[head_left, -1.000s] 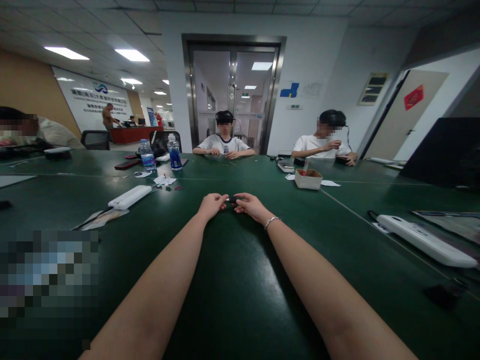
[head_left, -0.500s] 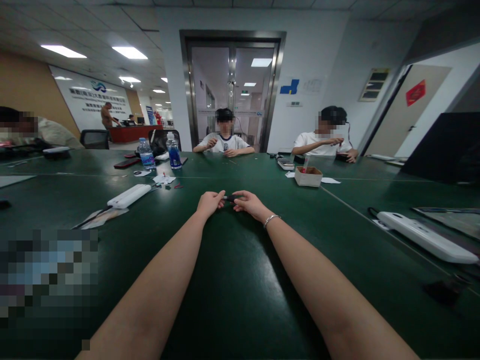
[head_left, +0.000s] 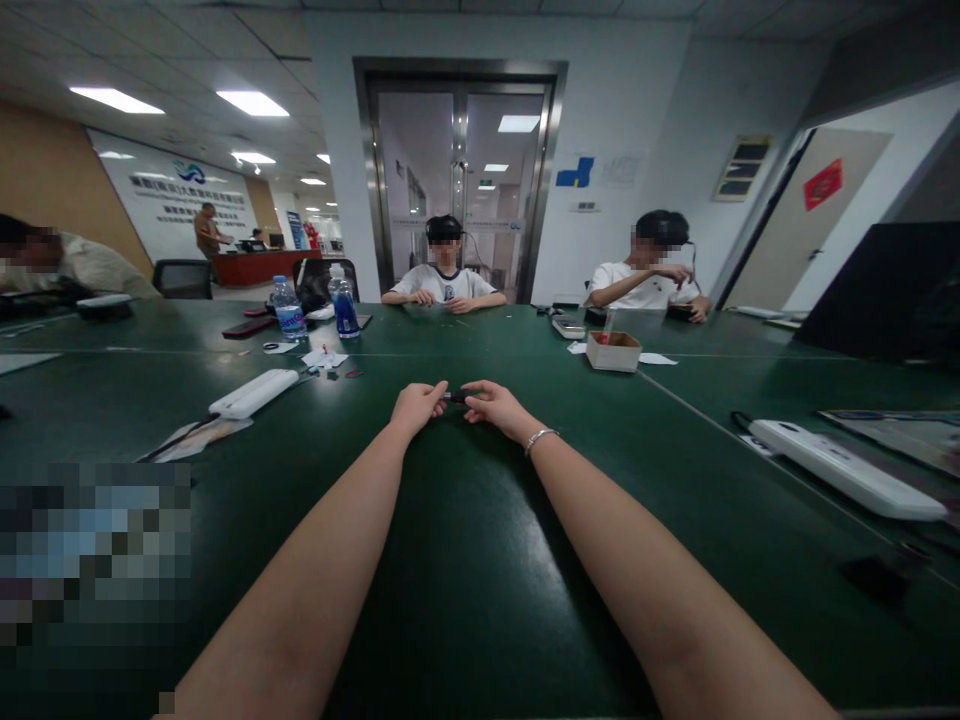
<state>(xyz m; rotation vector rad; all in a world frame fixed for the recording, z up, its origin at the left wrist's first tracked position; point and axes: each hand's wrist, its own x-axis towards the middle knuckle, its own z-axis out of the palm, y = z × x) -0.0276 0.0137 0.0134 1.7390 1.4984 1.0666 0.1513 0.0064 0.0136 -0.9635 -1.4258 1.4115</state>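
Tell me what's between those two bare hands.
In the head view, a small dark object bridges the gap, pale end at the left hand, black part at the right hand.

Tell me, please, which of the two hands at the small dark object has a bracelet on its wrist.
The right hand, at the dark end of the small dark object: a silver bracelet circles its wrist, while the left hand has a bare one.

A metal-framed glass double door (head_left: 460,180) breaks the pale wall (head_left: 637,100); panel lights (head_left: 253,104) glow overhead; at left stands a red reception desk (head_left: 259,268), at right a beige door (head_left: 840,225) with red decoration (head_left: 823,184).
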